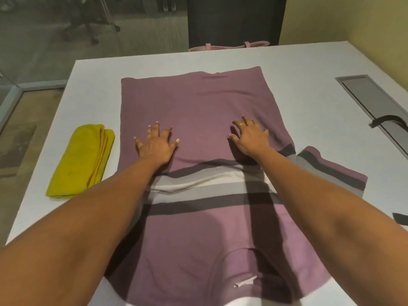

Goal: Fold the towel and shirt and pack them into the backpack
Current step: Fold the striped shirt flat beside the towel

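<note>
A purple shirt (198, 107) lies spread flat on the white table (298, 62), collar nearest the person and hem toward the far edge, with a band of dark grey, light grey and white stripes across the chest. The left hand (156, 144) and the right hand (250, 139) both rest palm-down on the shirt's plain purple part just beyond the stripes, fingers straight and spread, grasping nothing. A gold ring (241, 124) shows on a right-hand finger. One striped sleeve (331, 171) lies out flat to the right of the body of the shirt. Inside the collar sits a small white neck label (245, 281); any writing on it is too small to read. A folded yellow towel (81, 162) lies on the table just left of the shirt, apart from it. At the table's far edge only the top of a pink bag (229, 46) shows. To the right, a grey cable hatch (373, 100) is set into the tabletop, with a black strap (388, 120) across it.
</note>
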### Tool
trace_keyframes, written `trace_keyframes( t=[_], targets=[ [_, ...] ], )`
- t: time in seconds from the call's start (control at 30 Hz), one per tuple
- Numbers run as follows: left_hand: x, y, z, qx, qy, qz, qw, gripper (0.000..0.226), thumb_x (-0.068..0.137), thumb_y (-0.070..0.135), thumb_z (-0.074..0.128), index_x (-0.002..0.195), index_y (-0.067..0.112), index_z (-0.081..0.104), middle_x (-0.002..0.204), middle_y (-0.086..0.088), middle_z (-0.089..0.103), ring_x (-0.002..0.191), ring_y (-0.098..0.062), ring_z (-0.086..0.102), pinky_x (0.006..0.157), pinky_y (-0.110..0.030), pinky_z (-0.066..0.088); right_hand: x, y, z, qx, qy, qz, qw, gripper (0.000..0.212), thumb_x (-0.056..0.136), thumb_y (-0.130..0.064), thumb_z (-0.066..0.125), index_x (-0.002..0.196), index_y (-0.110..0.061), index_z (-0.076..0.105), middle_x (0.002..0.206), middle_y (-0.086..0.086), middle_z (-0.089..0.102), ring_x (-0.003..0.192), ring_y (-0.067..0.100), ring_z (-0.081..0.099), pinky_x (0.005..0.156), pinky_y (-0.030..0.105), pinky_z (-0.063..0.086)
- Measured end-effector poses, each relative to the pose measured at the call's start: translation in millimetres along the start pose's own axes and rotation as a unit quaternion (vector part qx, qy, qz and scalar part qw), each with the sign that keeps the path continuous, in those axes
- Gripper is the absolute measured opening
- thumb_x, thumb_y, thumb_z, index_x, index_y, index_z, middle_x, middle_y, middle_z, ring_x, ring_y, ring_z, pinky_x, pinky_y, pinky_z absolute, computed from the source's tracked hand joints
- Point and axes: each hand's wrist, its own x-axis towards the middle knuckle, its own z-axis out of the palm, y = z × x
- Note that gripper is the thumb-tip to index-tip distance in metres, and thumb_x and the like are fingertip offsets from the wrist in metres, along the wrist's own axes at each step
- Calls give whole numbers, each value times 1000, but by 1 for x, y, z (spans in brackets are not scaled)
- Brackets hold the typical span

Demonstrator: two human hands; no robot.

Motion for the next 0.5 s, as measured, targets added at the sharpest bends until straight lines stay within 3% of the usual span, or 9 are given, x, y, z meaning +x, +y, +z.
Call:
trace_keyframes(
  t=[0.2,0.5],
  targets=[
    [36,-10,14,11,-8,-22,1000,60,93,59,23,147,38,8,158,-2,-5,146,-27,-6,107,-67,-3,37,6,16,4,-16,15,1000,68,88,-67,28,147,-38,9,158,0,-6,144,30,-9,105,69,-3],
    [90,-16,25,41,26,-31,998,59,92,62,15,146,41,2,158,0,-6,146,-25,-10,106,-68,-6,86,11,30,0,10,32,999,71,82,-76,19,145,-44,11,158,-1,-3,145,29,-10,100,73,-9]
  ],
)
